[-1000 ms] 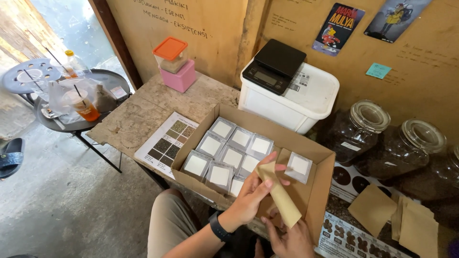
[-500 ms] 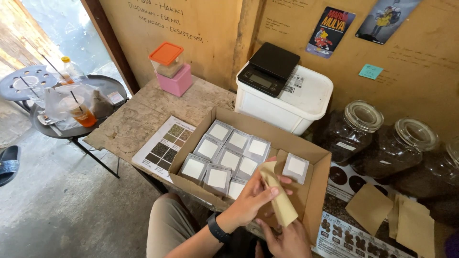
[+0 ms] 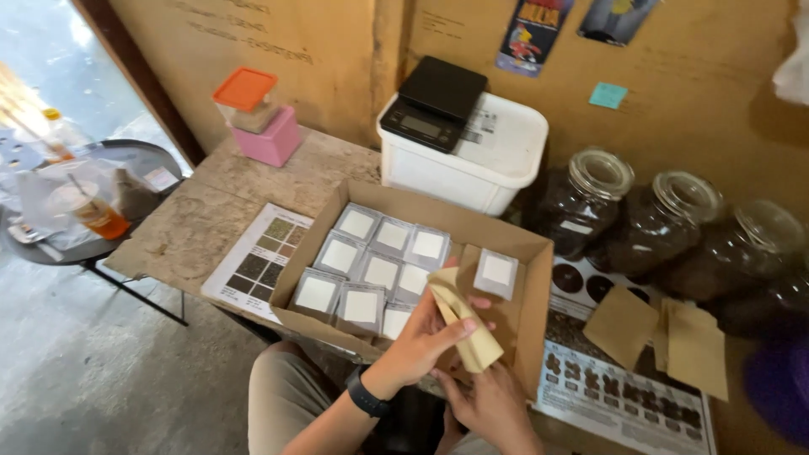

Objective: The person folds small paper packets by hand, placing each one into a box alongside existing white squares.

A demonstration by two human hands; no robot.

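1. The left hand point(image 3: 419, 341), with a dark band on its wrist, is closed on a tan paper pouch point(image 3: 465, 320), fingers wrapped around its middle.
2. The right hand point(image 3: 489, 404) sits just below, its fingers touching the pouch's lower end; how firmly it grips cannot be told.
3. The pouch is tilted, top end pointing far-left, and hangs over the near right part of an open cardboard box point(image 3: 529, 337).
4. The box stands on a worn table point(image 3: 211, 219) and holds rows of small clear packets point(image 3: 381, 271) with white labels, filling its left and middle parts.
5. One more packet point(image 3: 495, 273) lies apart from the rows in the right part of the box, just beyond the pouch.
6. A printed chart point(image 3: 257, 261) of dark squares lies on the table, partly under the box's left flap.
7. Far of the box stands a white tub point(image 3: 497, 160) with a black scale point(image 3: 434, 103) on its lid.
8. At the far left of the table an orange-lidded container point(image 3: 246, 99) sits on a pink box point(image 3: 274, 141).
9. Right of the tub, three glass jars point(image 3: 666, 232) of dark contents stand in a row.
10. Near the jars, flat tan pouches point(image 3: 674, 337) lie on a printed sheet point(image 3: 624, 396).
11. A round side table point(image 3: 126, 181) at the far left carries an iced drink point(image 3: 93, 211) in a bag.
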